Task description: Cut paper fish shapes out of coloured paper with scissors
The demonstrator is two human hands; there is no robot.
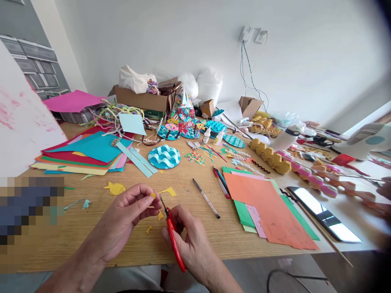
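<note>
My left hand point(136, 205) pinches a small piece of yellow paper point(153, 195) between thumb and fingertips. My right hand point(187, 234) grips red-handled scissors point(174, 244), their dark blades pointing up close to the yellow piece. Just beyond my fingers, a larger yellow paper scrap point(168, 191) lies on the table, and a few tiny yellow snippets rest below the blades. To the left of my left hand lies a yellow paper fish point(115, 188). A pen point(206, 198) lies right of the scissors.
Coloured paper sheets point(82, 148) are stacked at left. An orange sheet point(269, 207) tops another pile at right, near a dark phone-like slab point(324, 213). A blue wavy-patterned disc point(164, 156), glue bottles point(206, 135) and egg-carton strips point(270, 156) stand farther back. Another person's hand point(385, 189) shows at the right edge.
</note>
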